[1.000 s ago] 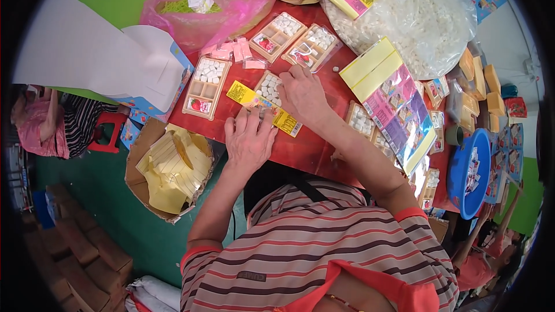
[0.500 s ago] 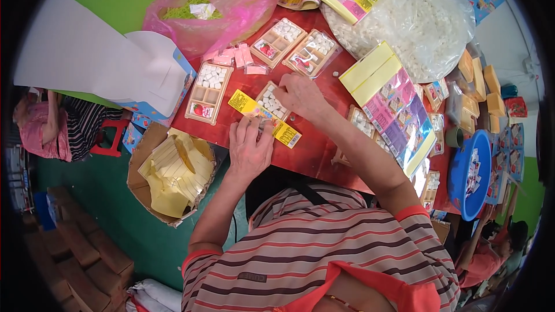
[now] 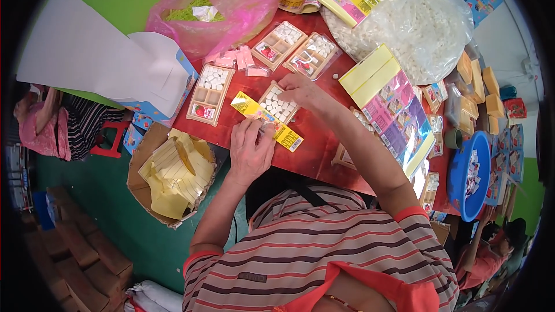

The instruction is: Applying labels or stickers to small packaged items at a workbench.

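Near the near edge of the red table (image 3: 317,149), the left hand (image 3: 252,147) has its fingers bent over the middle of a yellow printed card strip (image 3: 293,140), though I cannot tell whether they grip it or only press it down. The strip crosses the lower part of a compartment tray of white cubes (image 3: 278,107); whether it wraps around the tray or merely lies over it is hidden. The right hand (image 3: 302,90) is narrow, its fingers curled at the tray's far corner, and I cannot tell whether it pinches a cube or the rim. The cubes seem loose and heaped, so a knock from those fingertips could spill some over the rim; one stray cube (image 3: 335,75) already lies apart, toward the table's far edge. If the left fingers bear down unevenly, the strip could skew or crease, or the tray could tip. A pull toward the near edge could drag tray and strip partly off the table. The right forearm passes just beside a glossy printed sheet (image 3: 387,95) toward the table's right edge, so a wide elbow swing could catch it and shift the trays partly beneath
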Motion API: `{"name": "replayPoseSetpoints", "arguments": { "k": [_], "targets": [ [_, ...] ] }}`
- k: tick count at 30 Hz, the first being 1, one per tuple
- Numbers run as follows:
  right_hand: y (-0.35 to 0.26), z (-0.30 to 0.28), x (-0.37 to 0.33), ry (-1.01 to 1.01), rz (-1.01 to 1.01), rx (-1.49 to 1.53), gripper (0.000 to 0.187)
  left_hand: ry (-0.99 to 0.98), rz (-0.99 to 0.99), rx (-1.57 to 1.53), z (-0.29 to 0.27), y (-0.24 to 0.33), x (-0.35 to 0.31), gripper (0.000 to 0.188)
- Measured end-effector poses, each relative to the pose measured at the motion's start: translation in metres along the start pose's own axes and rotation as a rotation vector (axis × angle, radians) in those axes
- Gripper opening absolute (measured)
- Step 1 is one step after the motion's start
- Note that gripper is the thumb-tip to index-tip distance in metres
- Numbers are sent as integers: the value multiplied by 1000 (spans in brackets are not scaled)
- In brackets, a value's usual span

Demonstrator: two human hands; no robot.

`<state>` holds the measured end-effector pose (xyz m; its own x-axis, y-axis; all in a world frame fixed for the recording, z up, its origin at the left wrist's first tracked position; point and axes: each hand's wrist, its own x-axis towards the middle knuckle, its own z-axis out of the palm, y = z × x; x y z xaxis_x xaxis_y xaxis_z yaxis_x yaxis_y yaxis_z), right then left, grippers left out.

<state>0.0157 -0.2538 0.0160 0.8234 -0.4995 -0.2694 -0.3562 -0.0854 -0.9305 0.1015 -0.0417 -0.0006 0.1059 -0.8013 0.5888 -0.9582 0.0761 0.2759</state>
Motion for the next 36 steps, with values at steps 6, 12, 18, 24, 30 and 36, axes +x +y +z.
{"name": "replayPoseSetpoints", "arguments": {
  "k": [6, 12, 18, 24, 30, 36],
  "targets": [
    [-7, 10, -18, -41, -90, 362, 23, 56, -146, -113, -7, 5, 3, 35],
    [-12, 12, -29, -72, -197, 366, 24, 114, -358, -312, -6, 13, 11, 37],
    [-19, 7, -33, -133, -266, 286, 23, -57, -624, -575, -17, 14, 24, 35],
    [-34, 7, -35, -232, -285, 114, 23, -215, -1052, -1482, -18, 13, 18, 31],
    [-39, -6, -70, 34, -365, 28, 32, 73, -1042, -1524, -20, 17, 12, 38],
    [-6, -16, -112, -1, -205, 166, 20, 225, -1021, -1621, -20, 18, 12, 46]
  ]
}}
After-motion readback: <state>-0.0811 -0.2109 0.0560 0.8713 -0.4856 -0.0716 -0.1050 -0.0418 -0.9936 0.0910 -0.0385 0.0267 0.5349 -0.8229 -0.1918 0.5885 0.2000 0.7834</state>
